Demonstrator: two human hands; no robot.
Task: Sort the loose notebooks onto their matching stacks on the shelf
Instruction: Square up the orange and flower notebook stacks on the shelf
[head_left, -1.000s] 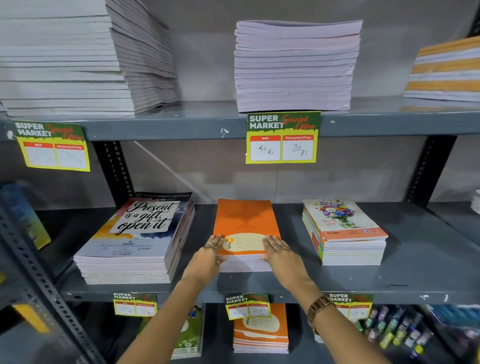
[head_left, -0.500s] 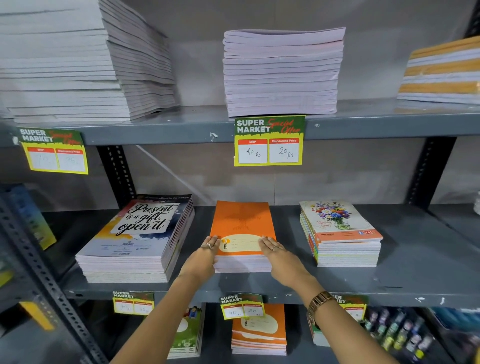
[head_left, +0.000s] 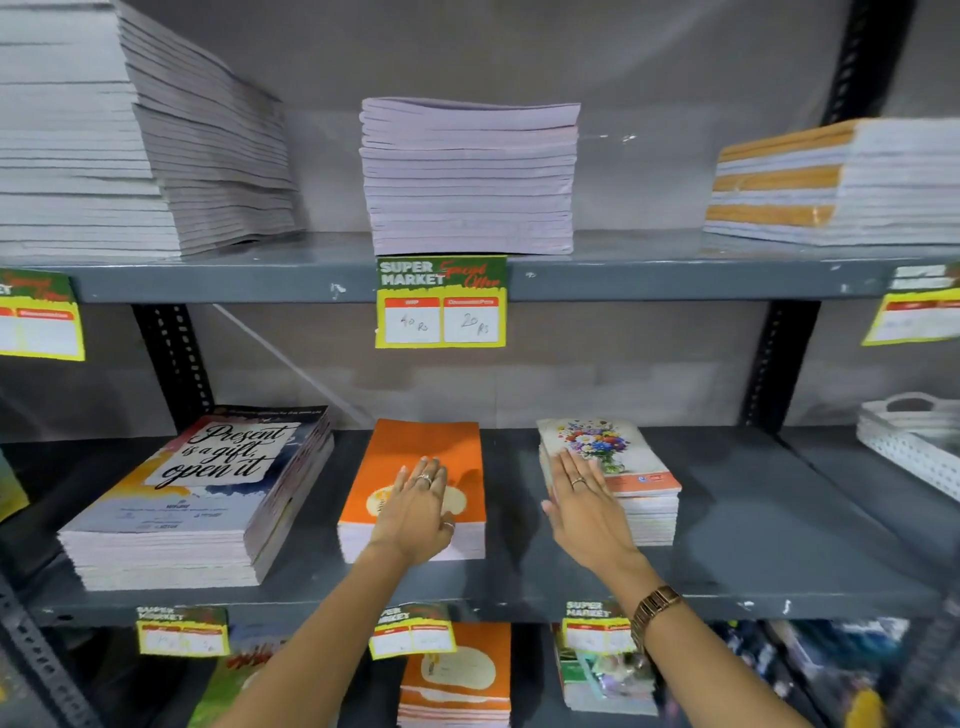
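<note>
Three notebook stacks sit on the grey middle shelf (head_left: 753, 525). At the left is a tall stack with a "Present is a gift, open it" cover (head_left: 208, 483). The orange stack (head_left: 415, 447) is in the middle, and my left hand (head_left: 415, 512) lies flat on its top cover, fingers together. At the right is the flower-cover stack (head_left: 618, 457). My right hand (head_left: 584, 506) rests flat against that stack's left edge and top, holding nothing.
The upper shelf (head_left: 649, 275) carries pale notebook stacks (head_left: 467, 176) and an orange-striped stack (head_left: 831, 182). A yellow price tag (head_left: 440, 304) hangs from its edge. A white basket (head_left: 914, 441) stands at the far right. More notebooks (head_left: 457, 675) lie on the shelf below.
Both hands left the front edge of the orange stack. The left hand slid up onto its cover; the right hand moved right to the flower-cover stack. The view shifted closer.
</note>
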